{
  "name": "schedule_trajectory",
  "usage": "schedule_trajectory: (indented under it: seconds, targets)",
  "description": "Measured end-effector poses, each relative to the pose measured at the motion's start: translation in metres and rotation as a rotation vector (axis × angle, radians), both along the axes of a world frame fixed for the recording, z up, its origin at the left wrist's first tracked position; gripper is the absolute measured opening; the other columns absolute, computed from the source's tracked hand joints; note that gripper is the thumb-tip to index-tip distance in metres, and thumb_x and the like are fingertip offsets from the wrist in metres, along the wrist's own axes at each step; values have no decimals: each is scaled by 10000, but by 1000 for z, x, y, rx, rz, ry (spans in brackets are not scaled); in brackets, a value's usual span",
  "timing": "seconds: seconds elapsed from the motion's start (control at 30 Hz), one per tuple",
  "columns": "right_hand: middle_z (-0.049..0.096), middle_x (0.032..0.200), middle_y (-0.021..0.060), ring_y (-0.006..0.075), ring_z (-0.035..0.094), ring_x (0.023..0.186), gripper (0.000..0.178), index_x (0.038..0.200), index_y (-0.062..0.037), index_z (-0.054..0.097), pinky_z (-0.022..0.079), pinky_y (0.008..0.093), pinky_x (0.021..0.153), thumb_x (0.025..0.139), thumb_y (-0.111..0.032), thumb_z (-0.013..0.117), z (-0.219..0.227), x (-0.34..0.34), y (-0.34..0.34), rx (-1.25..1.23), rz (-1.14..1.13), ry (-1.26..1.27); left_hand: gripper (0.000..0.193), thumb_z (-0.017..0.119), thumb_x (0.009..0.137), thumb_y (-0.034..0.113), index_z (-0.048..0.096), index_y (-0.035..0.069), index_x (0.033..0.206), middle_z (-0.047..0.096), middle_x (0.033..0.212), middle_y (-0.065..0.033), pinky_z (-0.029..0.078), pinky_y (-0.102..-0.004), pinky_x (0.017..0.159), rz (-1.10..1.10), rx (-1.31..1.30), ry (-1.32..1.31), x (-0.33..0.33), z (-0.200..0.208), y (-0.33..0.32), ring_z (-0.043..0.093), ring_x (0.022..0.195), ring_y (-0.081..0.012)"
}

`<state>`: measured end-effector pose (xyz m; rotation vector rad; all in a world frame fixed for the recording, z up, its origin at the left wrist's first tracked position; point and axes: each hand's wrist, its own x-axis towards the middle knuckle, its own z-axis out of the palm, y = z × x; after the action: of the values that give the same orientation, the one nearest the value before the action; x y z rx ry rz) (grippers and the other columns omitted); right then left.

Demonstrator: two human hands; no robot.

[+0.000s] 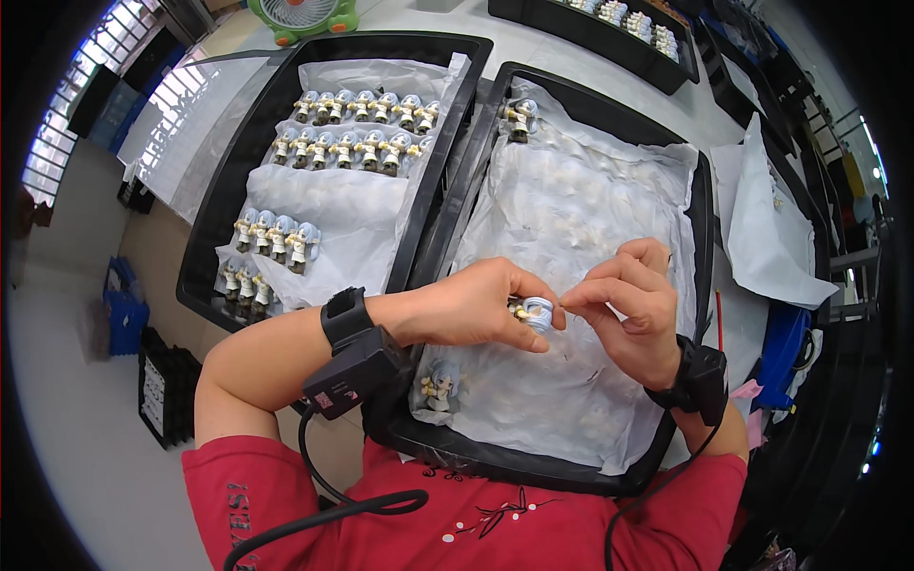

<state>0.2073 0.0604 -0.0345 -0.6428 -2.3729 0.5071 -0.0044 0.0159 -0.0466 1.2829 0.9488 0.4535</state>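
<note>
My left hand (pixel 471 305) is closed round a small figurine (pixel 538 313) with pale blue hair, its head pointing toward my right hand. The fingertips of my right hand (pixel 633 309) are pinched together close beside the figurine's head; whatever they hold is too small to make out. Both hands are above a black tray (pixel 705 228) lined with crumpled white paper (pixel 571 400). One like figurine (pixel 520 120) lies in its far left corner. Near the front left of that tray, another figurine (pixel 439 388) rests, seemingly under a thin sheet.
To the left, a second black tray (pixel 214 238) holds rows of similar figurines (pixel 367 107) on white paper. A green fan (pixel 303 17) stands at the far left, and another filled tray (pixel 590 43) lies at the back. Loose white paper (pixel 771 228) hangs at the right. Cables run from my wrists.
</note>
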Motion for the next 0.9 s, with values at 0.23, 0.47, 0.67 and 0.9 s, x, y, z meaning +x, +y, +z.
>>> schedule_trajectory:
  seconds: [0.23, 0.47, 0.67, 0.9]
  targets:
    - [593, 774, -90, 168, 473, 830, 220, 780, -188, 687, 278, 340, 813, 617, -56, 755, -2, -2, -3, 5, 63, -23, 325, 768, 752, 140, 671, -5, 1025, 650, 886, -7, 450, -218, 714, 31, -33, -10, 0, -1, 0, 546, 783, -57]
    - [599, 794, -94, 168, 483, 843, 218, 792, -187, 686, 272, 350, 804, 621, -73, 759, -6, -5, -4, 39, 105, -45, 321, 755, 746, 120, 668, -17, 1023, 654, 867, -9, 450, -218, 692, 13, 41, 38, 1, -5, -1, 541, 774, -51]
    - [602, 791, -95, 166, 482, 843, 214, 789, -189, 686, 269, 353, 803, 622, -75, 759, -5, -6, -6, 48, 103, -70, 327, 748, 744, 130, 669, -19, 1024, 658, 855, -13, 457, -225, 694, 22, 39, 46, 1, -3, -1, 544, 765, -53]
    - [604, 796, -93, 172, 490, 835, 214, 786, -186, 683, 272, 360, 808, 617, -81, 761, -7, -3, -2, 79, 77, -81, 341, 747, 738, 135, 665, -18, 1032, 665, 857, -36, 463, -236, 711, 41, 73, 55, 0, -2, -2, 551, 769, -60]
